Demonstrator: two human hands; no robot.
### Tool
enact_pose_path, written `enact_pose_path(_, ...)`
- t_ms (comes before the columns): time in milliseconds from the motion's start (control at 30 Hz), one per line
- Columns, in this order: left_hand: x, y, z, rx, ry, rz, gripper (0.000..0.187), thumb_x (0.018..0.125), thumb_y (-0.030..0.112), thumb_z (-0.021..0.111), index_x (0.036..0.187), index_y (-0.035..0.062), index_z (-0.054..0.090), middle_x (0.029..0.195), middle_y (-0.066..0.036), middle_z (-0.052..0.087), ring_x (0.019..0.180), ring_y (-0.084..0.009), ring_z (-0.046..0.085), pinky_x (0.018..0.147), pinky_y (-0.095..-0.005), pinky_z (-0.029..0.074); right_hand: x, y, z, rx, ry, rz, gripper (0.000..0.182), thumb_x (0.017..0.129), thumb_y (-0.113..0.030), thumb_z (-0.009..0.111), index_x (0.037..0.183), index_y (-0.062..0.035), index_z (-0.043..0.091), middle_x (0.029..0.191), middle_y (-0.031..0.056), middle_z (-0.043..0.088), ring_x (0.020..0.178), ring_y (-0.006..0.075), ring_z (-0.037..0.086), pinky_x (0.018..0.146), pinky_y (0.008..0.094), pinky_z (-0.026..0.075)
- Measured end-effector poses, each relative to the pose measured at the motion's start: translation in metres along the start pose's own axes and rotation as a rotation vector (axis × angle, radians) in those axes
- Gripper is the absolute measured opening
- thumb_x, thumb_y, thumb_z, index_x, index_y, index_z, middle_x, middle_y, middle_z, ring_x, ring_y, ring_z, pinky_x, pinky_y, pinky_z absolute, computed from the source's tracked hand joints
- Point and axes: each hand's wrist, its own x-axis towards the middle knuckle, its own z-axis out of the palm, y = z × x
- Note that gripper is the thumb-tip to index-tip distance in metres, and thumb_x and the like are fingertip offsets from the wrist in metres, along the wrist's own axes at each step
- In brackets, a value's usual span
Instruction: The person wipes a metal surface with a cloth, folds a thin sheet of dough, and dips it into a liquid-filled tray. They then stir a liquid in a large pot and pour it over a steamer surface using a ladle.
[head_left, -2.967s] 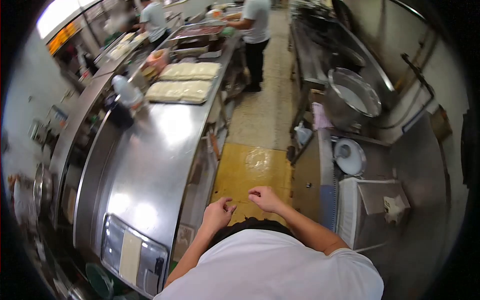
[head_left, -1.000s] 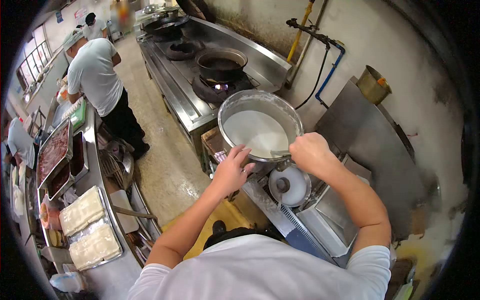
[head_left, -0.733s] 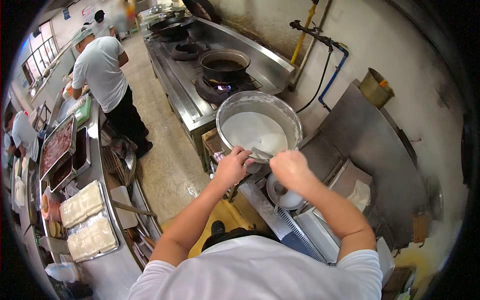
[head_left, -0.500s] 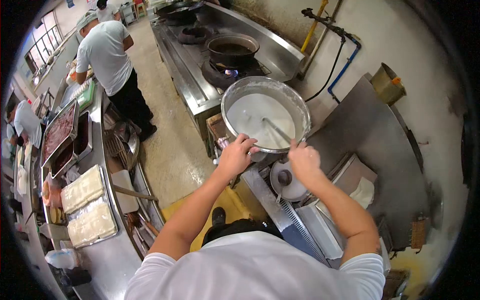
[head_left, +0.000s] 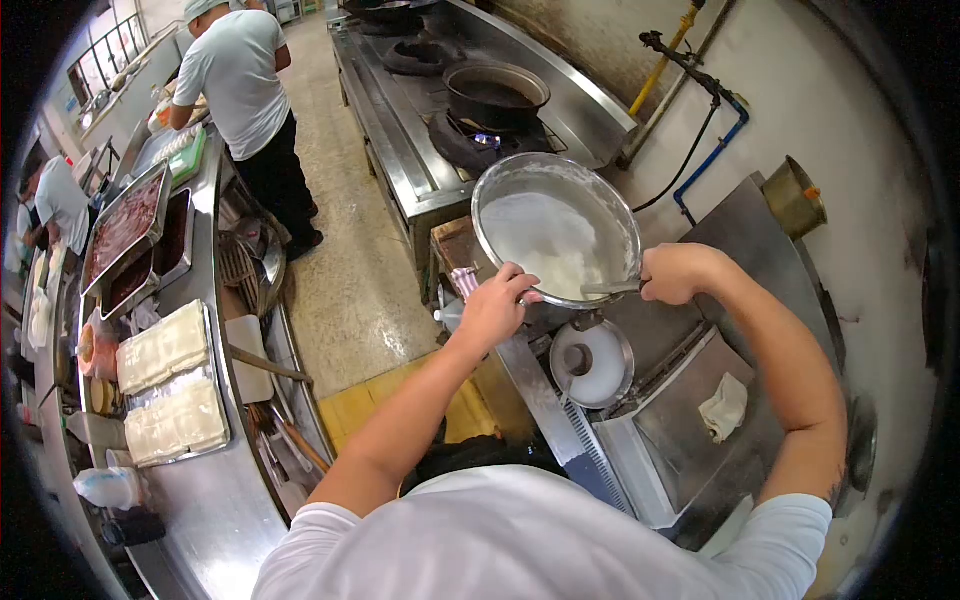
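Note:
A large metal basin (head_left: pixel 482 225) stands in front of me, with white liquid (head_left: pixel 540 235) in it and white smears up its inner wall. My left hand (head_left: pixel 495 308) grips the near-left rim, fingers curled over it. In my right hand (head_left: pixel 685 273), closed at the right rim, is the grey handle of a stirring tool (head_left: pixel 608 288). The tool lies low across the near side of the basin, and its working end is hidden in the white mix. Just below the basin sits a smaller metal bowl (head_left: pixel 625 375) of white liquid with a ladle (head_left: pixel 577 360) in it.
Beyond the basin, a dark pan (head_left: pixel 497 98) sits over a lit burner on the steel stove (head_left: pixel 425 195). A co-worker (head_left: pixel 238 85) stands at the left counter. That counter bears trays of red-brown filling (head_left: pixel 128 222) and pale dough slabs (head_left: pixel 163 347). A brass-coloured pot (head_left: pixel 797 195) stands right.
My right hand has moved right and outward, bringing the tool from a steep slant to nearly level near the rim. The left hand stays on the rim. The view has shifted slightly.

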Motion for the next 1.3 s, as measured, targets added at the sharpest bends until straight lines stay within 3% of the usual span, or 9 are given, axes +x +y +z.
enact_pose_path(200,0.001,-0.002,0.001,-0.010,0.039,0.036,0.018,0.091,0.020,0.070,0.107,0.0124,0.073,0.110,-0.008,0.064,0.091,-0.0342,0.069,0.077,-0.0455,0.056,0.008,-0.028,0.038,0.130,0.149,0.043,0.028,0.093,-0.025,0.061,0.103,-0.0013,0.072,0.099,0.0255,0.071,0.095,0.0406,0.070,0.085,0.0485,0.055)
enact_pose_path(267,0.002,-0.002,0.001,-0.017,0.034,0.024,0.018,0.091,0.020,0.070,0.106,0.0123,0.073,0.109,-0.008,0.064,0.090,-0.0345,0.070,0.076,-0.0457,0.056,0.020,-0.059,0.070,0.171,0.320,0.162,0.026,0.092,-0.020,0.063,0.098,0.0029,0.074,0.098,0.0261,0.072,0.097,0.0406,0.072,0.086,0.0494,0.057)
enact_pose_path(367,0.001,0.001,0.000,-0.020,0.043,0.022,0.018,0.090,0.019,0.071,0.106,0.0123,0.073,0.108,-0.008,0.064,0.090,-0.0347,0.070,0.076,-0.0459,0.056,0.043,-0.083,0.112,-0.032,0.498,0.242,0.040,0.089,-0.015,0.064,0.122,0.0081,0.061,0.093,0.0267,0.073,0.086,0.0363,0.075,0.073,0.0438,0.062)
enact_pose_path(467,-0.002,-0.001,-0.001,-0.016,0.015,0.012,0.020,0.090,0.020,0.071,0.109,0.0134,0.073,0.111,-0.008,0.065,0.091,-0.0343,0.069,0.077,-0.0451,0.056,0.046,-0.078,0.127,-0.087,0.520,0.321,0.044,0.089,-0.013,0.062,0.127,0.0092,0.056,0.094,0.0248,0.073,0.086,0.0341,0.076,0.071,0.0422,0.062)
enact_pose_path(767,0.001,0.000,-0.004,-0.004,0.030,0.016,0.019,0.090,0.019,0.071,0.107,0.0118,0.074,0.110,-0.009,0.066,0.091,-0.0342,0.069,0.077,-0.0443,0.056,0.009,-0.017,0.037,-0.012,0.078,0.213,0.028,0.089,-0.019,0.061,0.099,0.0044,0.074,0.098,0.0262,0.073,0.096,0.0421,0.071,0.083,0.0485,0.057)
enact_pose_path(800,0.001,0.000,-0.003,0.003,0.028,0.014,0.018,0.091,0.019,0.071,0.107,0.0119,0.074,0.110,-0.009,0.066,0.091,-0.0342,0.069,0.077,-0.0443,0.055,0.002,-0.022,0.015,0.019,0.014,0.198,0.026,0.084,-0.007,0.055,0.096,0.0087,0.072,0.096,0.0289,0.072,0.091,0.0400,0.073,0.076,0.0467,0.058)
enact_pose_path(900,0.001,-0.004,0.000,-0.009,0.017,0.015,0.023,0.086,0.013,0.069,0.109,0.0136,0.072,0.110,-0.008,0.063,0.093,-0.0339,0.069,0.079,-0.0462,0.055,0.003,-0.010,0.000,0.103,-0.070,0.123,0.032,0.087,-0.019,0.061,0.085,0.0115,0.071,0.090,0.0306,0.071,0.086,0.0417,0.072,0.077,0.0481,0.056)
enact_pose_path(1033,0.002,-0.005,0.002,-0.003,0.015,0.018,0.021,0.086,0.014,0.070,0.108,0.0135,0.073,0.110,-0.008,0.064,0.092,-0.0341,0.069,0.078,-0.0460,0.055,0.013,-0.018,0.027,0.150,0.120,-0.078,0.033,0.089,-0.022,0.062,0.089,0.0086,0.073,0.095,0.0316,0.070,0.090,0.0420,0.072,0.084,0.0482,0.056)
enact_pose_path(1300,0.001,0.002,-0.005,-0.012,0.028,0.020,0.019,0.088,0.017,0.073,0.107,0.0123,0.074,0.110,-0.009,0.065,0.092,-0.0353,0.069,0.077,-0.0455,0.055,0.058,-0.067,0.128,-0.064,0.537,0.335,0.025,0.090,-0.011,0.056,0.103,0.0065,0.069,0.094,0.0214,0.074,0.084,0.0352,0.076,0.074,0.0445,0.061)
